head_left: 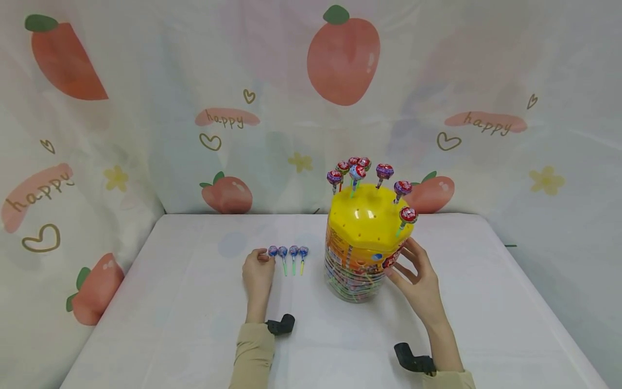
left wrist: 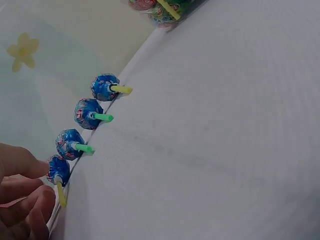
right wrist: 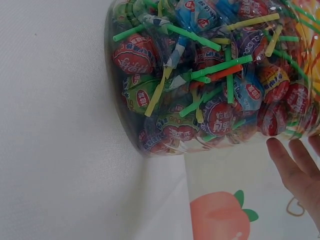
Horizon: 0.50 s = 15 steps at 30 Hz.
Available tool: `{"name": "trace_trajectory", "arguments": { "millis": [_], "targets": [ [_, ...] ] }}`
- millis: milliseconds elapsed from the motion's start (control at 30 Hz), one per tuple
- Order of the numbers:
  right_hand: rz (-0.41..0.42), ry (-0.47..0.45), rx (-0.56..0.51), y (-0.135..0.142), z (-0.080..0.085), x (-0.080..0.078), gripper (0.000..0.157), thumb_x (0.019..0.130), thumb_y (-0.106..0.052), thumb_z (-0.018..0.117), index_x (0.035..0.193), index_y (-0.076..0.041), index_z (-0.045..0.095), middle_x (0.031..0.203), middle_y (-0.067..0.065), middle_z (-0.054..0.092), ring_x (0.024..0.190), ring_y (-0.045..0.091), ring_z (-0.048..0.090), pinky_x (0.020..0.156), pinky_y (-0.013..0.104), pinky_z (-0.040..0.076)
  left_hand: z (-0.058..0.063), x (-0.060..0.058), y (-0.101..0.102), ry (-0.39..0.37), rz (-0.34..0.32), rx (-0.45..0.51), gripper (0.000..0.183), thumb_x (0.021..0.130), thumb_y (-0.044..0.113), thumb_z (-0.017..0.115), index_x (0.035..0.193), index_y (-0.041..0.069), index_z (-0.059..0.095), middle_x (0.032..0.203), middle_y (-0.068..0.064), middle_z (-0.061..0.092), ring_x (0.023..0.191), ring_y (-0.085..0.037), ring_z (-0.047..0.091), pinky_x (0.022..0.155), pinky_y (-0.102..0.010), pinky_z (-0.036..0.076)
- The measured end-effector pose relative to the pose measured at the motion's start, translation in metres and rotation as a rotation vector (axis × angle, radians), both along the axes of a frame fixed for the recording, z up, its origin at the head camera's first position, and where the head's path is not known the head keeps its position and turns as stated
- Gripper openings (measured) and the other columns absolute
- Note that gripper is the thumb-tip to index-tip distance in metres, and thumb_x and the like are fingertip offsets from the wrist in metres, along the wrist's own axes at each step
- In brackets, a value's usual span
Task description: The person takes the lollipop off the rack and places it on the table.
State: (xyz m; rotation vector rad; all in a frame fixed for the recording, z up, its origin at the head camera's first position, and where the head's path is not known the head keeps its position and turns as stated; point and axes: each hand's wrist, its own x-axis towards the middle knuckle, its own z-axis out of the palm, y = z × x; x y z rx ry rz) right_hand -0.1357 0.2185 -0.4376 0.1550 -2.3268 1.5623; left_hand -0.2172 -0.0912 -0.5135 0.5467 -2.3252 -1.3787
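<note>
Pinching the leftmost blue lollipop (left wrist: 59, 169): left hand (head_left: 258, 273), fingertips at its wrapped head. Three more blue lollipops (head_left: 293, 250) lie in line to its right on the white counter (head_left: 184, 324). Right hand (head_left: 420, 283): grip unclosed, spread fingers touching the candy jar (head_left: 357, 283). Jar stands right of the row; other lollipops (head_left: 384, 171) stick up from its yellow lid (head_left: 369, 213).

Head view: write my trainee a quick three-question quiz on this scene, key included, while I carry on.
1. How many lollipops are in the row beside the left hand?
2. True or false: the jar has a blue lid.
3. Which is nearer the jar?
A. The left hand
B. The right hand

Key:
1. Four
2. False; its lid is yellow
3. B
</note>
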Motion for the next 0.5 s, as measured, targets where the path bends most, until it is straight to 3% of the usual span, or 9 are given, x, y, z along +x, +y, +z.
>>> {"name": "trace_trajectory", "arguments": {
  "millis": [200,500],
  "targets": [
    [0.007,0.011,-0.001,0.0,-0.001,0.0,0.076,0.086,-0.005,0.068,0.15,-0.019,0.029,0.148,0.011,0.038,0.122,-0.008,0.039,0.092,0.006,0.042,0.01,0.005,0.002,0.018,-0.021,0.027,0.026,0.082,0.011,0.071,0.108,0.006,0.069,0.093,-0.01,0.069,0.082,-0.024,0.066,0.07,-0.034,0.049],
    [0.017,0.01,-0.011,0.002,-0.001,0.0,0.077,0.086,-0.004,0.068,0.151,-0.021,0.029,0.147,0.006,0.039,0.124,-0.008,0.039,0.093,0.007,0.043,0.052,0.018,0.022,0.208,-0.108,0.043,0.025,0.083,0.01,0.071,0.108,0.007,0.069,0.092,-0.01,0.068,0.083,-0.025,0.065,0.075,-0.039,0.051]
  ]
}}
